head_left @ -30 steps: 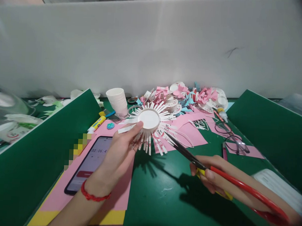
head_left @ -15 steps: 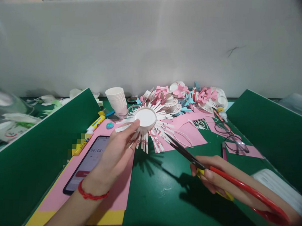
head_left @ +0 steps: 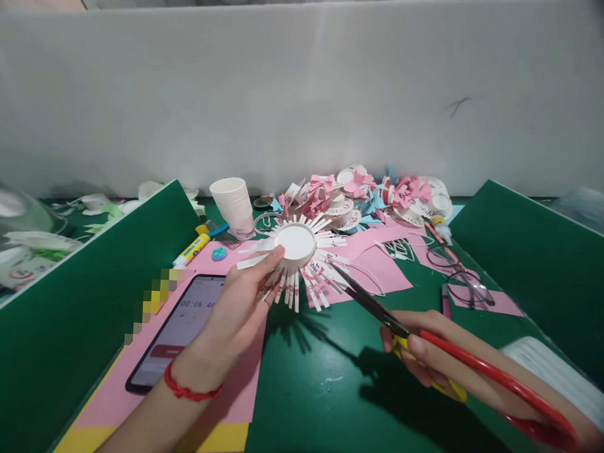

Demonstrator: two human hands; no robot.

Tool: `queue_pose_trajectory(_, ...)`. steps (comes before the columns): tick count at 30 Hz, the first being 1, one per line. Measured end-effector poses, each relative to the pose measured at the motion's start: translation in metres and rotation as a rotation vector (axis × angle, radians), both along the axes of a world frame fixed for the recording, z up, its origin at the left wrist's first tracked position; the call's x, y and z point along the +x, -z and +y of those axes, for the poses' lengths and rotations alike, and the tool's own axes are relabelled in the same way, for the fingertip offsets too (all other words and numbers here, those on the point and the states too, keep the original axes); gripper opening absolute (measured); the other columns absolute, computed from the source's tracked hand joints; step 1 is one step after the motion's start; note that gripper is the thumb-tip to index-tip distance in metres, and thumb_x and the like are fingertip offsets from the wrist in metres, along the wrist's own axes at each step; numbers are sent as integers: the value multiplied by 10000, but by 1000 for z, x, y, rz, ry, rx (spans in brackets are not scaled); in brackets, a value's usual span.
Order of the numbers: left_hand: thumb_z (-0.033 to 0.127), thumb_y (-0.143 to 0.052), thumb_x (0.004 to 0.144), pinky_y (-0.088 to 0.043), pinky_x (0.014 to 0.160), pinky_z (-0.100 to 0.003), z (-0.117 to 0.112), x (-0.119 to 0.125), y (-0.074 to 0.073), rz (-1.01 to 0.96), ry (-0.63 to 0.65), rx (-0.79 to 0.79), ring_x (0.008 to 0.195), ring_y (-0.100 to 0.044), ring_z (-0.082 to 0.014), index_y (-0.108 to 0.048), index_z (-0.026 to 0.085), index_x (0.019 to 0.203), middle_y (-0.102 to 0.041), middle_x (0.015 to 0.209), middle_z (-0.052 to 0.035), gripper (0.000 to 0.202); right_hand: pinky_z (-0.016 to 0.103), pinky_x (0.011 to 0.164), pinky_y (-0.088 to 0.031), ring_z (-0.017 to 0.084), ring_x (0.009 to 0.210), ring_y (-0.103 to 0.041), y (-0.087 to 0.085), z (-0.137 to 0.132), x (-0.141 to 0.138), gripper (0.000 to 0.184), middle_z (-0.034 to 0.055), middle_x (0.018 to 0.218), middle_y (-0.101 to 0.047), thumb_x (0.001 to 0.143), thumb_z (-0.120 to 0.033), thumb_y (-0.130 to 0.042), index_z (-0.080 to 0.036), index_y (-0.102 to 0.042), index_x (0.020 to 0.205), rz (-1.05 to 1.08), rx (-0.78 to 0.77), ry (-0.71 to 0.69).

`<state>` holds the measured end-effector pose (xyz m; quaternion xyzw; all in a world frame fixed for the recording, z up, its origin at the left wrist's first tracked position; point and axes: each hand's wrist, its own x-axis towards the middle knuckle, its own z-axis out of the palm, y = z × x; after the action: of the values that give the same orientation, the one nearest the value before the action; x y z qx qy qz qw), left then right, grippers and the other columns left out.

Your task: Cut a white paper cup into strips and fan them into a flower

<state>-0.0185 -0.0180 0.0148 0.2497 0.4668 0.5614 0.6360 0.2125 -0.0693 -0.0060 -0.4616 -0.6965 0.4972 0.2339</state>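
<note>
My left hand [head_left: 238, 310] holds up a white paper cup [head_left: 295, 243] whose wall is cut into many strips that fan out around its round bottom. The fingers grip it from below and the left. My right hand [head_left: 426, 355] is closed on red-and-yellow-handled scissors [head_left: 378, 311]. Their dark blades point up and left, with the tip among the strips on the cup's right side. A red cord circles my left wrist.
A phone [head_left: 177, 328] showing a timer lies on pink paper [head_left: 235, 390] at the left. A stack of paper cups [head_left: 235, 203], a glue stick [head_left: 193, 248], glasses [head_left: 460, 277] and a heap of pink and white paper pieces [head_left: 373, 196] lie behind. Green dividers [head_left: 79, 297] flank both sides.
The cut cup shifted slightly in my left hand, a little up and left and then back. The scissors and my right hand have barely moved.
</note>
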Motion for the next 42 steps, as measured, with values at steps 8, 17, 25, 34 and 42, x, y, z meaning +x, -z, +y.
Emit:
queue_pose_trajectory(8, 160, -692, 655, -476, 625, -196, -1, 4, 1, 17, 12, 72, 728, -623, -127, -672, 118, 779, -697, 836, -41, 133, 188, 381, -335, 82, 411, -380, 3, -6, -5, 475, -35, 471, -421, 800, -607, -411, -188, -484, 589, 45, -41, 80)
queue_pose_trajectory(17, 159, -685, 662, -481, 666, -207, -3, 4, 0, 3, 19, 51, 734, -623, -124, -672, 128, 827, -696, 827, -35, 169, 203, 383, -337, 96, 433, -404, -14, -7, -6, 497, -25, 498, -427, 758, -663, -407, -202, -439, 576, -47, -78, 94)
queue_pose_trajectory(25, 204, -691, 669, -414, 521, -167, -2, 0, -2, -22, 19, -43, 590, -532, -62, -653, 158, 760, -621, 697, 28, 109, 206, 401, -356, 101, 448, -421, -9, -6, -2, 491, -18, 511, -440, 751, -664, -413, -211, -391, 562, -35, -89, 76)
queue_pose_trajectory(34, 173, -663, 691, -465, 562, -201, 2, -5, 4, -63, 63, -37, 660, -592, -130, -668, 173, 912, -680, 812, -36, 221, 213, 399, -372, 109, 442, -449, -15, -10, 0, 444, -8, 520, -490, 758, -620, -455, -208, -472, 593, -61, -79, 109)
queue_pose_trajectory(42, 113, -539, 787, -490, 530, -180, 6, 3, 7, -200, 98, -119, 571, -593, -94, -656, 112, 845, -674, 743, -47, 130, 210, 400, -458, 146, 450, -539, -19, -9, 5, 365, -3, 453, -535, 708, -585, -546, -234, -636, 659, -33, -101, 176)
